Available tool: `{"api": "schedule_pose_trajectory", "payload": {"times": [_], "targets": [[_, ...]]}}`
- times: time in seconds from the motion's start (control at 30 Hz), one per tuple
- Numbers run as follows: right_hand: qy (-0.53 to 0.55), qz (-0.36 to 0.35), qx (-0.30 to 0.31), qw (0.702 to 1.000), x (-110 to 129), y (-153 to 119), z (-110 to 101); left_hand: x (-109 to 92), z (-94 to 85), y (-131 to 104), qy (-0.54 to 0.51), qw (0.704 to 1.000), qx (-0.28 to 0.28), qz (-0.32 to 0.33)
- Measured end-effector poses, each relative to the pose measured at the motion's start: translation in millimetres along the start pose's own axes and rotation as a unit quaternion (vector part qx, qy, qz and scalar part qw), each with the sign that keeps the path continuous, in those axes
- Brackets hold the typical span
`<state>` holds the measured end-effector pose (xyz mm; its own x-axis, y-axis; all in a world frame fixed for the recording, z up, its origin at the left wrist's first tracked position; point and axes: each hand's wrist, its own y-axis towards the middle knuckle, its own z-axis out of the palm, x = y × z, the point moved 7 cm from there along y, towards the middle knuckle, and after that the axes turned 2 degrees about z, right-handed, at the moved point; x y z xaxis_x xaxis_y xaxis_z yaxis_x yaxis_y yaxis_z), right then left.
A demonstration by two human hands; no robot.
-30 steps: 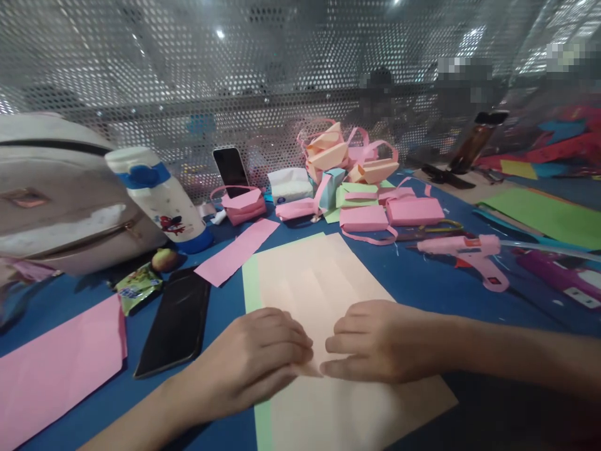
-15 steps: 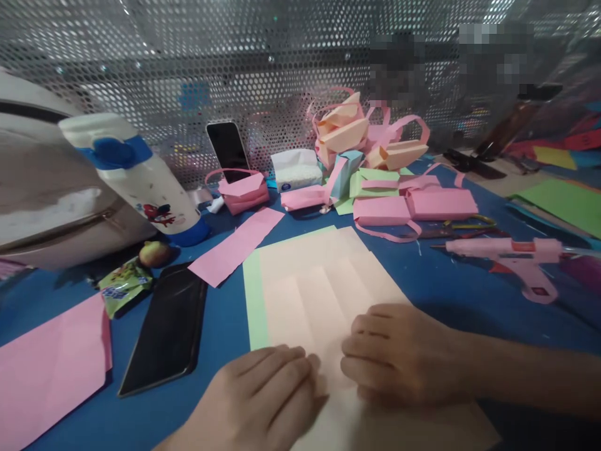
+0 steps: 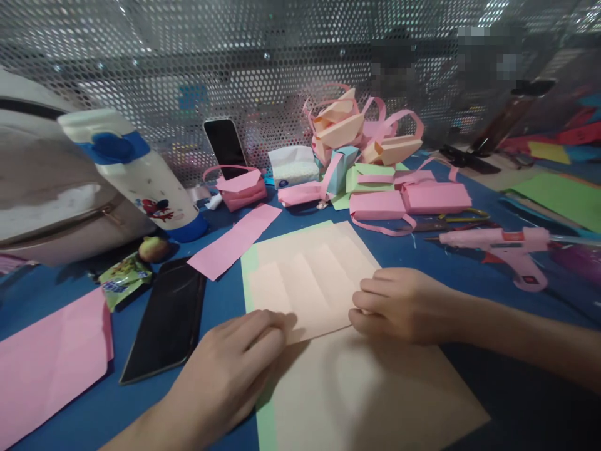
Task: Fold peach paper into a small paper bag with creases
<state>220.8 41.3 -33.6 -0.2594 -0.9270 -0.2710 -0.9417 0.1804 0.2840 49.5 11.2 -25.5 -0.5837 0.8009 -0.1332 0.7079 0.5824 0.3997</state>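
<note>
A creased, peach-coloured sheet of paper (image 3: 310, 285) lies on top of a larger peach sheet (image 3: 375, 388), with a green sheet (image 3: 267, 426) showing along the left edge beneath. My left hand (image 3: 244, 357) pinches the creased paper's near left corner, fingers curled and thumb partly hidden. At its near right corner, my right hand (image 3: 399, 304) has curled fingers closed on the same paper. The creases run as several parallel lines across it. Just beyond the sheets lies a pink paper strip (image 3: 237, 241).
A black phone (image 3: 164, 322), snack packet (image 3: 124, 279) and pink paper (image 3: 56, 369) lie left. Behind them stand a bottle (image 3: 136, 175) and bag (image 3: 61, 207). Folded paper bags (image 3: 380, 203) sit at the back; a pink glue gun (image 3: 502, 244) lies right. Perforated metal (image 3: 263, 81) rises behind.
Both hands have moved farther forward and apart, to the near corners of the creased paper. Its near edge now shows above the larger peach sheet. My view has shifted slightly.
</note>
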Motion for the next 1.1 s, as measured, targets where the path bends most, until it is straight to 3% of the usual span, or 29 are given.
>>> {"api": "schedule_pose_trajectory", "payload": {"times": [0.13,0.27,0.47,0.57,0.73,1.1], "targets": [[-0.019,-0.027,0.014,0.999,2.0,-2.6,-0.3,-9.7,-1.7,5.9,0.062,0.998,-0.007,0.005],[0.068,-0.005,0.055,0.996,-2.5,-6.6,12.1,-5.1,3.4,4.0,0.008,1.0,0.012,-0.02],[0.266,0.105,0.104,0.952,-22.9,-9.5,27.1,13.9,10.8,-2.4,-0.099,0.991,0.027,-0.088],[0.32,0.166,0.122,0.925,-30.6,-11.1,32.2,20.0,18.2,-1.4,-0.115,0.982,0.069,-0.13],[0.261,0.193,0.131,0.937,-32.0,-11.7,34.2,27.0,26.1,0.4,-0.124,0.97,0.135,-0.161],[0.128,0.135,0.105,0.977,-20.5,-12.5,35.6,30.9,29.1,1.2,-0.044,0.98,0.144,-0.128]]}}
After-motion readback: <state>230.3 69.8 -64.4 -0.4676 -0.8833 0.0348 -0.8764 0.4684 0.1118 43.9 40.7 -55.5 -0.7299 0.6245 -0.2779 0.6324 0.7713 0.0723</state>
